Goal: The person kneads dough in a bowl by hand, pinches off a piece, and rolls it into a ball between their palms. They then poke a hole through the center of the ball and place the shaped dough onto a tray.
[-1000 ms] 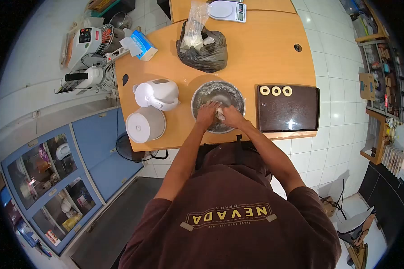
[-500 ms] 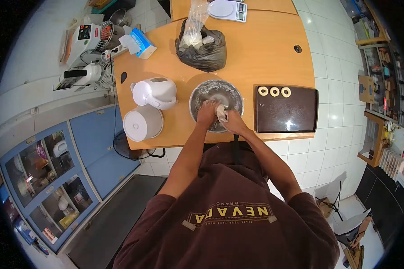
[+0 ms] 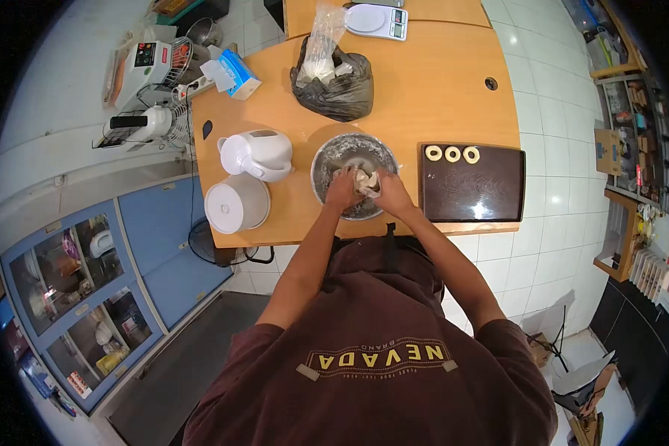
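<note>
A metal bowl [image 3: 322, 160] dusted with white powder stands near the table's front edge. Both hands are inside its rim, around a pale lump of dough [image 3: 363, 181]. My left hand [image 3: 343, 189] has its fingers closed on the dough's left side. My right hand [image 3: 391, 195] grips the dough from the right, fingers bent. Part of the dough is hidden by the fingers. To the right, a dark baking tray [image 3: 472, 186] carries three pale dough rings [image 3: 452, 154] along its far edge.
Left of the bowl stand a white kettle [image 3: 267, 154] and a white lidded tub [image 3: 236, 204]. Behind it is a black plastic bag [image 3: 342, 93] with a clear bag inside. A digital scale [image 3: 377, 21] and a blue-white box [image 3: 240, 76] lie farther back.
The hands have moved slightly apart, and more of the dough shows between them. My right hand has shifted a little upward along the bowl's right side.
</note>
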### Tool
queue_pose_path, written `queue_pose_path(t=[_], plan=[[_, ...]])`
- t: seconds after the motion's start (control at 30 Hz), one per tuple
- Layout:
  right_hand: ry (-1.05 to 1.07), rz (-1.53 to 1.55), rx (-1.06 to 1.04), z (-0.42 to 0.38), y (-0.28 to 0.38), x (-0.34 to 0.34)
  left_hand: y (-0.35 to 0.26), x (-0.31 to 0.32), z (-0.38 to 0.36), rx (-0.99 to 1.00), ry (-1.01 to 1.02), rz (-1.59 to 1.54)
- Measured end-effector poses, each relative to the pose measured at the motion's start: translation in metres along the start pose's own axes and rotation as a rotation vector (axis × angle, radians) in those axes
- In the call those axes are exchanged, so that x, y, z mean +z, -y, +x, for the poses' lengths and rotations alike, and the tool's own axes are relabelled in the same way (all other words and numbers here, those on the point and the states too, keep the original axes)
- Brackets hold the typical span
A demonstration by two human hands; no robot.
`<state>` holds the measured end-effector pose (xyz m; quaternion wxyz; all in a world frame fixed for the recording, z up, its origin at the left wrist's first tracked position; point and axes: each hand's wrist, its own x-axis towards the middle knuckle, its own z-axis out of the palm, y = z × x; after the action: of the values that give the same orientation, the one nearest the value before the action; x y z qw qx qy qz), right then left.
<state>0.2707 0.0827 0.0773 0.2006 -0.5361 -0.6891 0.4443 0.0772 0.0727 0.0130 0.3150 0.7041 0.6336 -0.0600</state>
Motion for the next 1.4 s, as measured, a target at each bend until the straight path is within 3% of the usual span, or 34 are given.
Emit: queue_pose_path(t=[0.23,0.33,0.5,0.73,0.83,0.9,1.0,1.1,1.13,1.23,1.33,1.4], plan=[[0.041,0.038,0.091,0.008,0.004,0.011,0.011,0.007,-0.010,-0.010,0.023,-0.074],[-0.068,0.061,0.018,0.001,0.000,0.019,0.010,0.011,-0.012,-0.016,0.003,-0.060],[0.003,0.138,0.112,-0.003,-0.006,0.011,0.005,0.013,-0.013,-0.013,-0.047,-0.029],[0.038,0.172,0.106,-0.017,0.008,-0.010,-0.003,-0.002,-0.017,-0.069,0.050,0.030],[0.075,0.288,0.155,-0.030,0.013,-0.028,0.008,0.006,-0.012,-0.040,0.064,0.039],[0.063,0.576,0.136,-0.040,0.013,-0.029,0.010,0.007,-0.011,0.043,0.060,0.090],[0.078,0.811,0.104,-0.055,0.024,-0.048,-0.005,-0.007,-0.019,0.004,-0.023,-0.097],[0.023,1.032,0.088,-0.067,0.037,-0.057,-0.019,-0.026,-0.035,0.235,-0.321,-0.523],[-0.007,1.118,0.085,-0.069,0.041,-0.057,-0.031,-0.033,-0.042,0.215,-0.407,-0.560],[-0.021,1.034,0.144,-0.077,0.052,-0.057,-0.070,-0.074,-0.078,0.020,-0.042,-1.507],[0.027,0.866,-0.021,-0.087,0.073,-0.049,-0.102,-0.105,-0.105,0.170,0.076,-1.752],[-0.006,0.571,-0.188,-0.095,0.103,-0.054,-0.115,-0.120,-0.118,0.216,0.096,-1.900]])
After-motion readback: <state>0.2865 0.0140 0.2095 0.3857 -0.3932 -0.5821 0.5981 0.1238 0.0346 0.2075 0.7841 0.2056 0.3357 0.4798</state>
